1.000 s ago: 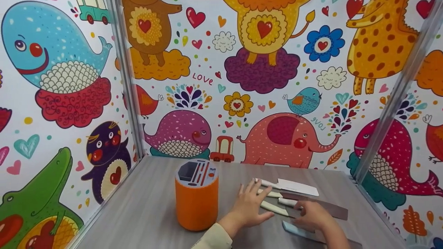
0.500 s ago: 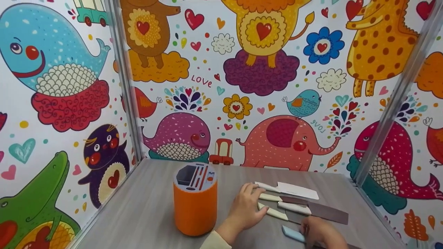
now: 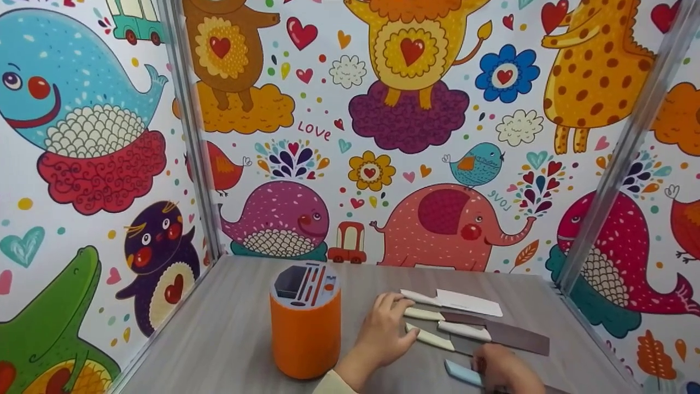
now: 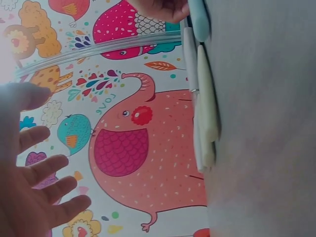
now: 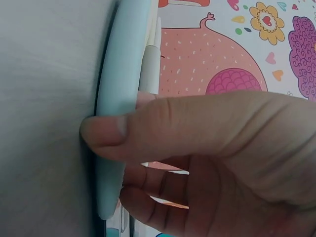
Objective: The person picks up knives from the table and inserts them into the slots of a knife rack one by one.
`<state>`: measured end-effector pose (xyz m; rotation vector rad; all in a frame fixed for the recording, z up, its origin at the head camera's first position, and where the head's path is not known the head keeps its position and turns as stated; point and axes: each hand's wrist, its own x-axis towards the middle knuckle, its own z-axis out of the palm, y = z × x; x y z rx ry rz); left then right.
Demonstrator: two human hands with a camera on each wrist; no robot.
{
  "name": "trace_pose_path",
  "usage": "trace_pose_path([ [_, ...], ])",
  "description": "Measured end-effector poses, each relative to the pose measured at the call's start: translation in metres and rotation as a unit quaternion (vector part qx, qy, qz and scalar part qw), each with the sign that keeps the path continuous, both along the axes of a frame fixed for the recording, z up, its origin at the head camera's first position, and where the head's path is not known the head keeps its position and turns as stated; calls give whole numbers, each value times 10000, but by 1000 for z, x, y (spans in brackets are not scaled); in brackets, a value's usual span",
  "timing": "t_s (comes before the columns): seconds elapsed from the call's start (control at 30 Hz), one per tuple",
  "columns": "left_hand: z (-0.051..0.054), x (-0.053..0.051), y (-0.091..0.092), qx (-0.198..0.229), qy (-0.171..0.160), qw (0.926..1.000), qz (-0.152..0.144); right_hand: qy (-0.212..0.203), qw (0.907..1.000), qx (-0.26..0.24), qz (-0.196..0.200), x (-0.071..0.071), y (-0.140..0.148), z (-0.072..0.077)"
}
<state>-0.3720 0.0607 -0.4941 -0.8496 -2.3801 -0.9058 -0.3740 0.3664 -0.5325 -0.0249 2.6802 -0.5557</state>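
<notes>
My right hand [image 3: 506, 368] pinches the light-blue handle of a knife [image 3: 462, 373] at the table's near right. In the right wrist view the thumb lies across that blue handle [image 5: 123, 74], with the fingers behind it. My left hand [image 3: 383, 331] hovers or rests just left of the other knife handles; contact is unclear in the head view. In the left wrist view its fingers [image 4: 44, 170] are spread, holding nothing. Behind the blue knife lie a cream-handled knife [image 3: 429, 336], a white-handled knife [image 3: 464, 330], another cream-handled knife [image 3: 424, 313] and a white-handled cleaver [image 3: 469, 302].
An orange round knife block [image 3: 305, 339] with a grey slotted top stands upright left of my left hand. The grey table [image 3: 219, 328] meets cartoon-printed panels [image 3: 284, 137] at the back and sides, joined by metal corner posts [image 3: 199, 164].
My right hand has come nearer, from over the white handle to the light-blue one, and now grips it. My left hand has drawn slightly back, its fingers less spread. The view has shifted a little.
</notes>
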Motion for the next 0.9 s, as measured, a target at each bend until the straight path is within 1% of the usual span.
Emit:
trace_pose_path([
  [0.07,5,2,-2,90,10,9999,-57,87,9999,-60,-51,1,0,0],
  [0.13,9,3,-4,145,115,9998,-98,130,9994,-264,-166,3,0,1],
  [0.23,12,5,-5,188,208,9995,-121,221,9977,-589,-264,5,0,4],
  [0.27,12,6,-6,198,204,9995,-128,309,9971,-659,-243,6,0,5],
  [0.3,12,6,-6,203,167,9996,-140,417,9964,-730,-142,6,0,7],
  [0.37,11,7,-7,268,1,9995,-188,655,9946,-787,182,7,2,11],
  [0.43,11,7,-7,381,-248,9986,-285,853,9913,-897,439,7,4,17],
  [0.5,11,8,-7,537,-519,9964,-413,971,9863,-1127,707,7,5,23],
  [0.53,12,9,-7,619,-632,9949,-475,1008,9840,-1250,778,8,5,27],
  [0.63,14,11,-6,848,-888,9904,-636,1130,9768,-1582,902,10,2,39],
  [0.77,16,15,-5,1040,-930,9870,-792,1304,9689,-1877,952,16,-6,54],
  [0.9,18,17,-2,1260,-1022,9819,-977,1636,9603,-2069,905,23,-15,65],
])
